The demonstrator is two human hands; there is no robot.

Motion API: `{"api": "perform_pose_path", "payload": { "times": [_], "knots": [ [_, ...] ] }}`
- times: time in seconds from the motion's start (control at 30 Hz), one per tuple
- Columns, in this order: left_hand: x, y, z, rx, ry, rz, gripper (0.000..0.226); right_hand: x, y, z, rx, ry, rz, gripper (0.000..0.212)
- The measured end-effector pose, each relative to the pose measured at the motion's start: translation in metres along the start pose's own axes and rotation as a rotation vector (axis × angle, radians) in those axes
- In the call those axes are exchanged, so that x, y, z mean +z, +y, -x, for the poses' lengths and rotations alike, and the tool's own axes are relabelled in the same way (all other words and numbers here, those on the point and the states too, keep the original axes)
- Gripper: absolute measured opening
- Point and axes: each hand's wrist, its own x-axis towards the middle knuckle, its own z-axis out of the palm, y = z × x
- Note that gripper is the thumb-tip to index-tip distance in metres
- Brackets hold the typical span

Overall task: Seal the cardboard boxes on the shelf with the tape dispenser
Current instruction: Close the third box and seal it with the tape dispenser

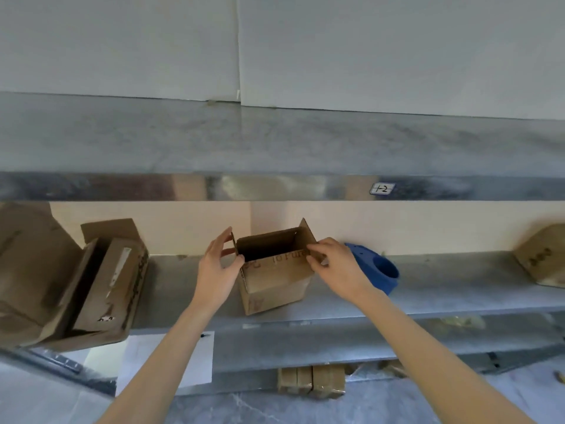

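A small open cardboard box (275,284) stands on the metal shelf (443,289), its flaps up and its inside dark. My left hand (215,266) pinches the box's left flap between thumb and fingers. My right hand (334,266) pinches the right flap at the box's top right corner. Just behind my right hand a blue tape dispenser (377,267) lies on the shelf, partly hidden by the hand.
A large open cardboard box (88,286) leans at the shelf's left end. Another box (544,258) sits tilted at the far right. An upper shelf (275,148) with a label overhangs. Below, packed bundles (310,379) lie on the floor under the shelf.
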Motion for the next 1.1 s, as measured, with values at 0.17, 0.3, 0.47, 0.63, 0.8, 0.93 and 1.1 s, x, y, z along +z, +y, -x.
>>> {"api": "perform_pose_path", "payload": {
  "times": [0.17, 0.3, 0.47, 0.63, 0.8, 0.93, 1.1],
  "knots": [
    [0.037, 0.01, -0.008, -0.03, -0.046, 0.056, 0.058, -0.021, 0.025, 0.004, 0.03, 0.008, 0.053, 0.03],
    [0.058, 0.01, -0.009, -0.03, -0.052, 0.054, 0.058, -0.029, 0.039, 0.004, 0.026, -0.031, 0.069, 0.03],
    [0.067, 0.012, -0.005, 0.017, 0.045, -0.073, 0.062, -0.033, 0.047, -0.006, -0.007, -0.095, 0.021, 0.037],
    [0.072, 0.013, 0.005, 0.011, 0.13, -0.088, 0.062, -0.033, 0.052, -0.022, -0.023, -0.182, -0.043, 0.039],
    [0.078, 0.016, 0.017, 0.004, 0.154, -0.057, 0.057, -0.027, 0.058, -0.026, -0.032, -0.173, -0.152, 0.015],
    [0.079, 0.019, 0.016, -0.006, 0.157, -0.022, 0.052, -0.029, 0.057, -0.023, -0.015, -0.171, -0.3, 0.002],
    [0.084, 0.018, 0.012, -0.014, 0.202, 0.042, 0.044, -0.029, 0.056, -0.019, 0.028, -0.167, -0.318, 0.018]
  ]
}}
